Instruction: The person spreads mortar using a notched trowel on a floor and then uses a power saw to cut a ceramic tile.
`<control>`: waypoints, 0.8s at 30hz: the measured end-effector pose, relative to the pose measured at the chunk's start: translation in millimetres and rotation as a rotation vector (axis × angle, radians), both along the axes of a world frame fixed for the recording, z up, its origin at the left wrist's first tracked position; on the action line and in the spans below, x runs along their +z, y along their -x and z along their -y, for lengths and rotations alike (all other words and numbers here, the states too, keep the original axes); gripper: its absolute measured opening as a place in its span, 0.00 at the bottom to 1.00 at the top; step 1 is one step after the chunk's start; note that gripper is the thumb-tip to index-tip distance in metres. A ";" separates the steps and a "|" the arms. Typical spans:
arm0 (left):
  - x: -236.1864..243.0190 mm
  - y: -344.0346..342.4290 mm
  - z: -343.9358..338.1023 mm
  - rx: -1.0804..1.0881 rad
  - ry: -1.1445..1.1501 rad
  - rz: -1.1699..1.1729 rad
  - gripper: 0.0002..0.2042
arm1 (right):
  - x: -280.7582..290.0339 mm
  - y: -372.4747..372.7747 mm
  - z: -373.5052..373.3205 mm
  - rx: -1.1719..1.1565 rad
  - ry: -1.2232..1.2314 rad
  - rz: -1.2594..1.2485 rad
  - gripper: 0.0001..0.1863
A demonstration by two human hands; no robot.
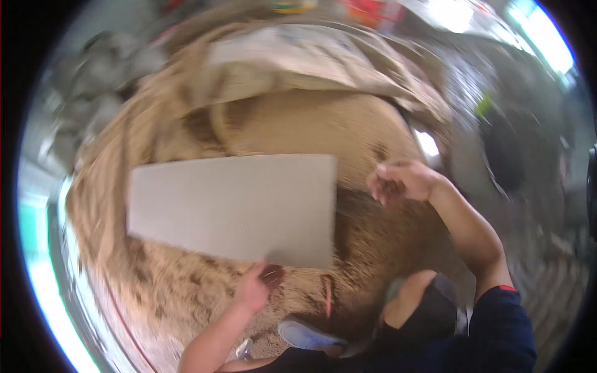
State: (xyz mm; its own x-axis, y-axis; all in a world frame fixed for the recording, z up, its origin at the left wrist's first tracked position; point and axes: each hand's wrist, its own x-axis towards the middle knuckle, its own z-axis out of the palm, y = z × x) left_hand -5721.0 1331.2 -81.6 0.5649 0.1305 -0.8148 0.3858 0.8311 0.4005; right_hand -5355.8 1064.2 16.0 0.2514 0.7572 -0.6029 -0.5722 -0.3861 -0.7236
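A large pale cardboard sheet [230, 202] lies across the view over brown sand-like loose material [323, 124]. My left hand [261, 283] is at the sheet's lower edge, its fingers curled against it. My right hand [398, 180] is off the sheet's right end, above the loose material, with curled fingers; whether anything small is in them is too blurred to tell. A thin red strip [328, 298] shows below the sheet.
A crumpled pale tarp [298, 56] borders the material at the back. Grey lumpy sacks [99, 81] are at the upper left, and a dark object [500, 143] is at the right. My shoe [305, 336] and bare knee [407, 298] show at the bottom.
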 end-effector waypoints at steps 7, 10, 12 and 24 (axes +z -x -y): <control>-17.2 7.6 15.7 -0.239 0.212 0.426 0.21 | 18.6 101.7 396.6 -0.512 1.012 0.351 0.20; 10.2 -36.6 65.7 -0.044 0.193 0.166 0.26 | 3.7 212.9 561.1 -1.201 1.054 0.415 0.15; -4.7 -32.7 46.7 -0.097 0.061 0.156 0.29 | -26.8 281.5 616.6 -1.340 1.152 0.413 0.14; 8.4 32.6 -24.0 -0.169 -0.019 0.056 0.26 | -194.2 409.4 451.2 -0.496 1.546 0.476 0.22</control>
